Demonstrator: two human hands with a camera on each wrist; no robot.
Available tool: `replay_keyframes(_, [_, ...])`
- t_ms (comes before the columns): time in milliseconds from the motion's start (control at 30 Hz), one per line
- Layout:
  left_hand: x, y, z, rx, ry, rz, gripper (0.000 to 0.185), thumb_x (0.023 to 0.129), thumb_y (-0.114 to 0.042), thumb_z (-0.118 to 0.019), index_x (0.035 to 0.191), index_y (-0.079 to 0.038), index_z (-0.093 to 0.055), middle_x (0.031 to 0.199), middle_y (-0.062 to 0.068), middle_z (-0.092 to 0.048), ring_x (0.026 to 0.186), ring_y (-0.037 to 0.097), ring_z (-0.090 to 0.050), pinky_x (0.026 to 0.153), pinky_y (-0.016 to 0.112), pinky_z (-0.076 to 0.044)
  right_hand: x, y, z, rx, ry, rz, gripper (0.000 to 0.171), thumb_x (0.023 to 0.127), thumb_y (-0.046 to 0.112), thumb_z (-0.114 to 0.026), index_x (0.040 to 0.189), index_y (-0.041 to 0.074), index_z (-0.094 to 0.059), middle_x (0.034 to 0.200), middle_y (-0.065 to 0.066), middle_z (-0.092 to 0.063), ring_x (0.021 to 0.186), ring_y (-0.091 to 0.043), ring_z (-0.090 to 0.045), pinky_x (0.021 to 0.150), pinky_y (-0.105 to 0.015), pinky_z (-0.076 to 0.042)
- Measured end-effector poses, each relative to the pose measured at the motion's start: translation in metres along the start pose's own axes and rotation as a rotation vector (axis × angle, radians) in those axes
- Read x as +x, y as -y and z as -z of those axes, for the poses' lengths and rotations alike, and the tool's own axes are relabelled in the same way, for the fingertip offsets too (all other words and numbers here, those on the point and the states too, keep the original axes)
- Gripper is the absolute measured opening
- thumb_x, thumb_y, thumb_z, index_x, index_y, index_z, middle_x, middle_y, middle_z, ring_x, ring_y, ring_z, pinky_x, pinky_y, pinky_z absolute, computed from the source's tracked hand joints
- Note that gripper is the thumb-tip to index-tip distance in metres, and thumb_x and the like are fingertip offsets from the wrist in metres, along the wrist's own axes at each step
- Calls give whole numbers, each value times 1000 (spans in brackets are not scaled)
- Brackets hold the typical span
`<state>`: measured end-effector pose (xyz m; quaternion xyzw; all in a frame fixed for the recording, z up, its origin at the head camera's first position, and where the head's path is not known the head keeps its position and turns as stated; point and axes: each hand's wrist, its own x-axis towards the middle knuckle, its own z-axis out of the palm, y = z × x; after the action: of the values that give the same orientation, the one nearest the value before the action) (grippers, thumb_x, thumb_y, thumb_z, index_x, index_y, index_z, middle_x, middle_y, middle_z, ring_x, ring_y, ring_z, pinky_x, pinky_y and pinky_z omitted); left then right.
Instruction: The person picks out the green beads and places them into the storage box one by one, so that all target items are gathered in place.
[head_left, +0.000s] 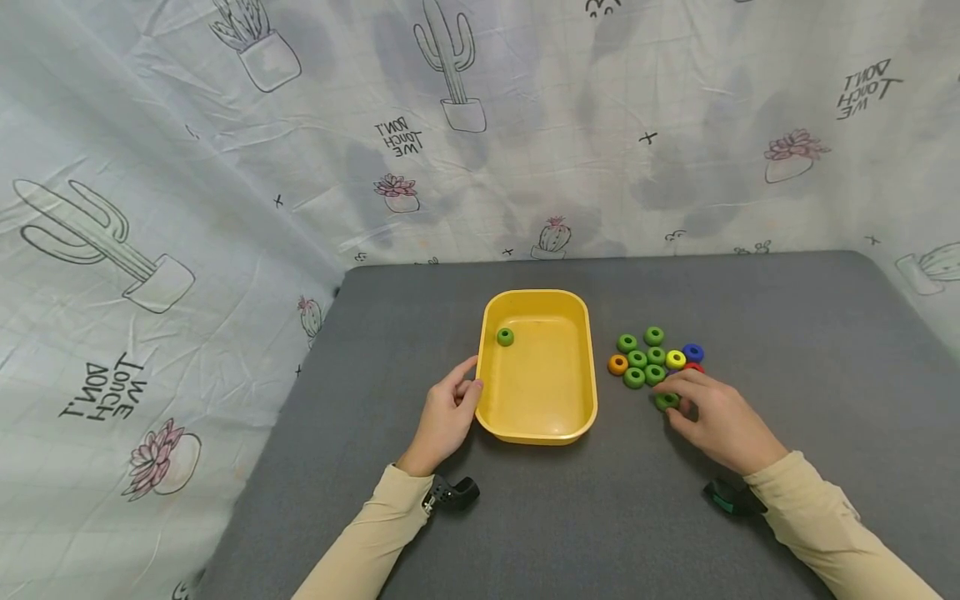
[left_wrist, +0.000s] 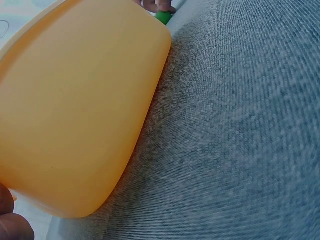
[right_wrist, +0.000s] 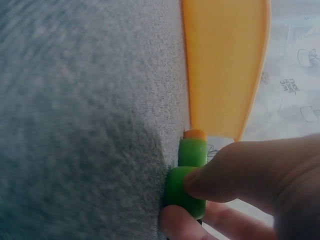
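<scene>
On the grey table stands a yellow tray [head_left: 536, 367] with one green ring bead [head_left: 506, 337] inside, near its left wall. My left hand [head_left: 446, 412] holds the tray by its left rim, thumb and index finger at the edge. To the right of the tray, my right hand [head_left: 712, 417] pinches a green ring bead [right_wrist: 182, 192] between thumb and fingers, low at the table. Beside this hand lies a cluster of green beads [head_left: 637, 359] with an orange bead [head_left: 617, 364], a yellow bead [head_left: 676, 359], a blue bead [head_left: 693, 353] and a red bead [head_left: 694, 367], partly hidden by the hand.
The grey table [head_left: 540, 525] extends around the tray and beads. Behind it and to the left hangs a white cloth [head_left: 525, 167] printed with cacti and lettering. Dark straps, one a black wristband [head_left: 453, 495], sit at both wrists.
</scene>
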<state>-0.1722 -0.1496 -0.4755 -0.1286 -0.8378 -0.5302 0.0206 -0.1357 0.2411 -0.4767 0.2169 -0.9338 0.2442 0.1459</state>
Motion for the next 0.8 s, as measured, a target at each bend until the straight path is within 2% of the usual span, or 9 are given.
replay_keyframes(200, [0,0,0,7,-3,-3,45,108,-12,-57,151,-3,-53,78,10,-63,64,11,-51,62,22,-41,2,1,0,-2,-5,16,38,76,-5,-85,110,10,-77,101,1,-68,73,-2,-51,59,-25,-42])
replay_keyframes(500, [-1,0,1,9,3,5,44,108,-12,-56,151,-2,-52,73,1,-56,62,9,-49,61,21,-40,1,1,-2,4,-38,37,36,75,-2,-88,108,10,-78,97,3,-68,71,-2,-53,58,-25,-44])
replay_keyframes(667, [-1,-1,1,6,6,4,45,108,-13,-55,152,-3,-52,73,0,-55,61,9,-48,61,21,-39,2,2,-3,25,-92,63,37,74,-2,-89,107,10,-78,94,5,-67,71,-3,-55,59,-24,-44])
replay_keyframes(800, [-1,-1,1,4,4,-3,45,108,-13,-56,152,-3,-52,72,0,-55,61,9,-47,60,21,-39,3,5,-1,39,-132,69,37,74,-2,-88,107,10,-78,98,3,-69,73,-7,-61,60,-27,-49])
